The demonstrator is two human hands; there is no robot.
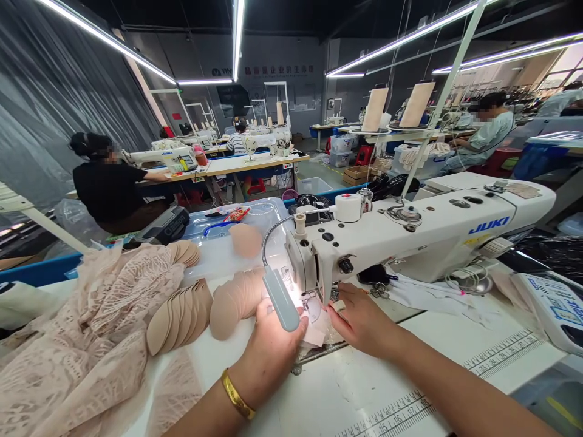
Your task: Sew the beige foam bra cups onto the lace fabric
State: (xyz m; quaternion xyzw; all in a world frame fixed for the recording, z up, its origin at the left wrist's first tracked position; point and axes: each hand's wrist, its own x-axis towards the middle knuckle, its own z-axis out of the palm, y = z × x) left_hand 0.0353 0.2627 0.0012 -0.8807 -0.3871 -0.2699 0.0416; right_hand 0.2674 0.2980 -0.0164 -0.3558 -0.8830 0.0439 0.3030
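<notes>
Clock positions are being taken from the needle area. Nearest, at 5 o'clock, a white worktop (341,394) with black ruler markings is carrying the work. Between 7 and 8, the left hand (276,343), wearing a gold-coloured bracelet (237,396), is bordering a pale pink, thin fabric piece (315,334). At 4 o'clock, the right hand (364,321) is resting beside the same area. The fabric piece is lying at the needle area between both hands, seemingly to be kept steady. A grey, oblong lamp (281,298) is hiding part of the left fingers; whether either hand's fingers are clamping the fabric, I cannot tell. The lamp is lighting that spot, presumably for visibility. At 2 o'clock a white metal sewing machine (428,224) is extending. At 9 o'clock beige, rounded pieces (180,318) are lying fanned, probably for easy picking; beige lace cloth (109,291) is heaping beyond. Farther, at 10 o'clock, a black-topped co-worker (109,191) is sitting.
</notes>
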